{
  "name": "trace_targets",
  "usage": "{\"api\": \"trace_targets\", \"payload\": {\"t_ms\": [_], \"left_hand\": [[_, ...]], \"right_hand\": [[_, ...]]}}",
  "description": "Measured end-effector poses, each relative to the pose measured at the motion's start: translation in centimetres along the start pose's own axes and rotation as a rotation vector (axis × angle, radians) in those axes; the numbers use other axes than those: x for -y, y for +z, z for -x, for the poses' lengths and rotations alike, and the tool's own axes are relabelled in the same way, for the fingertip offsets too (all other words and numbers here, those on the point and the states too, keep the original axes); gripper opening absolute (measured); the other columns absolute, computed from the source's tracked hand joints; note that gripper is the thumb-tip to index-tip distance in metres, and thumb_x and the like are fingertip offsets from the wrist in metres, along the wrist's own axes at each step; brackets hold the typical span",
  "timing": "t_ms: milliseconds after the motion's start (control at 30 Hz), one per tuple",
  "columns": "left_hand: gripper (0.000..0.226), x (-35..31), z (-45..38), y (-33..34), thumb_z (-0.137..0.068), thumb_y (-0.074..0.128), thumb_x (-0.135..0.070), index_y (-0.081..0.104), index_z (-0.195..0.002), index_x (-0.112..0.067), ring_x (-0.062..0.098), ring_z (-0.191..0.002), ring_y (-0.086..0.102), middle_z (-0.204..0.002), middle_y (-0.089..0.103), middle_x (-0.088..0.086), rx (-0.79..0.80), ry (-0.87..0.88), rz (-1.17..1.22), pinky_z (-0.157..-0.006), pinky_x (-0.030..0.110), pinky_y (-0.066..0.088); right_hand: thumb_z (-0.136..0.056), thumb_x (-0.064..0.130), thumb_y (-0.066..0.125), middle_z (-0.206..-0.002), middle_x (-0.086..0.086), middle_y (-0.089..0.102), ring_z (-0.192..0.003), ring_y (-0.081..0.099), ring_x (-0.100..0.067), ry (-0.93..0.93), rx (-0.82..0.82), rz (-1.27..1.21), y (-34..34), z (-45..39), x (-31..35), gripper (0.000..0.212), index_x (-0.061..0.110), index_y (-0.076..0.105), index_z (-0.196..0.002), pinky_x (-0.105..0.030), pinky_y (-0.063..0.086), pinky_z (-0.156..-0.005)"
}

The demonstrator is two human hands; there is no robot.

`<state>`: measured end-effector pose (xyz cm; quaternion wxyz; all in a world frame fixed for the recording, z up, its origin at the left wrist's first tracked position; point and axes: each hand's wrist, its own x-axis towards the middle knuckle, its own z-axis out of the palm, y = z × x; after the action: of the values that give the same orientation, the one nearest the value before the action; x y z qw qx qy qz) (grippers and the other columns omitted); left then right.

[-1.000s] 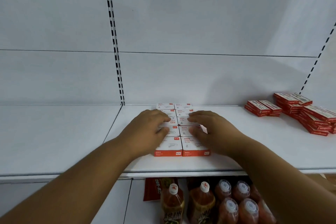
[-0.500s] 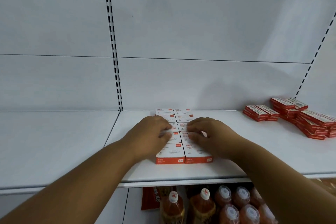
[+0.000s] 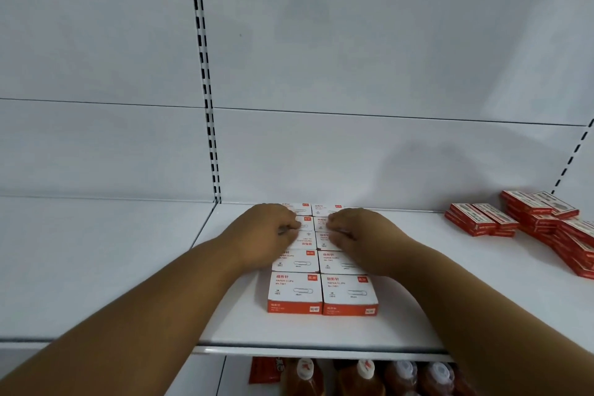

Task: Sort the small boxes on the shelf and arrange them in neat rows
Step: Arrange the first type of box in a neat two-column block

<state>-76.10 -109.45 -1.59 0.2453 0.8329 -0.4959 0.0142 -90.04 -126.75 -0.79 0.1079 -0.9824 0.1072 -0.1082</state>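
Two columns of small white-and-red paper clip boxes [image 3: 295,291] lie flat on the white shelf [image 3: 424,292], several rows deep, edges touching, running from near the front toward the back wall. My left hand [image 3: 263,235] rests on the left column around the second and third rows from the back, fingertips touching the box tops. My right hand [image 3: 360,235] lies the same way on the right column. Both hands cover parts of the middle boxes. The two front rows are uncovered.
A loose pile of flat red boxes [image 3: 546,225] lies at the shelf's right end. A slotted upright [image 3: 205,106] divides the back wall. On the shelf below stand bottles with white caps [image 3: 364,373] and a red packet [image 3: 266,370].
Both hands have slid farther back along the two columns, from the front rows to the middle rows. The front row now shows fully.
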Motion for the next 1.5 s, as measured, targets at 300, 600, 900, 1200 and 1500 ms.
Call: {"api": "trace_targets", "payload": {"t_ms": [300,600,900,1200,1500], "left_hand": [[0.037,0.3,-1.4,-0.7,-0.097,0.041,-0.048,0.055,-0.078,-0.020,0.018,-0.077,0.060,-0.078,0.061,-0.003,-0.070,-0.354,-0.220,-0.056,0.029,0.034],[0.035,0.5,-2.5,-0.1,-0.098,0.038,-0.045,0.060,-0.088,-0.020,0.020,-0.090,0.062,-0.090,0.064,-0.001,0.143,-0.335,-0.230,-0.072,0.030,0.043],[0.026,0.9,-1.9,0.9,-0.091,0.048,-0.054,0.048,-0.090,-0.028,0.008,-0.072,0.055,-0.078,0.056,-0.015,-0.109,-0.341,-0.147,-0.052,0.028,0.034],[0.014,1.3,-2.4,1.7,-0.089,0.058,-0.041,0.053,-0.082,-0.030,0.006,-0.074,0.058,-0.078,0.061,-0.015,-0.178,-0.266,-0.059,-0.056,0.025,0.042],[0.026,1.6,-3.6,-0.3,-0.094,0.047,-0.045,0.055,-0.096,-0.020,0.014,-0.080,0.059,-0.089,0.064,-0.004,-0.109,-0.371,-0.067,-0.057,0.028,0.037]], "right_hand": [[-0.091,0.047,0.056,-0.089,0.012,0.065,-0.070,0.058,-0.005,0.370,-0.209,-0.196,0.1,-0.7,-1.9,0.015,0.033,0.060,-0.088,-0.020,0.040,-0.052],[-0.089,0.046,0.059,-0.079,0.014,0.060,-0.070,0.058,-0.006,0.449,-0.120,-0.206,1.1,-1.6,-1.9,0.017,0.031,0.052,-0.085,-0.023,0.041,-0.054],[-0.091,0.043,0.056,-0.080,0.015,0.064,-0.071,0.060,-0.004,0.380,-0.155,-0.232,1.2,-0.8,-1.7,0.009,0.034,0.057,-0.088,-0.024,0.042,-0.057],[-0.092,0.036,0.057,-0.084,0.014,0.064,-0.075,0.057,-0.005,0.346,-0.194,-0.230,1.3,-0.7,-1.5,0.010,0.028,0.063,-0.088,-0.025,0.044,-0.063],[-0.091,0.041,0.059,-0.090,0.012,0.063,-0.078,0.056,-0.006,0.372,-0.170,-0.194,0.1,-3.1,-2.8,0.012,0.029,0.062,-0.092,-0.022,0.043,-0.060]]}}
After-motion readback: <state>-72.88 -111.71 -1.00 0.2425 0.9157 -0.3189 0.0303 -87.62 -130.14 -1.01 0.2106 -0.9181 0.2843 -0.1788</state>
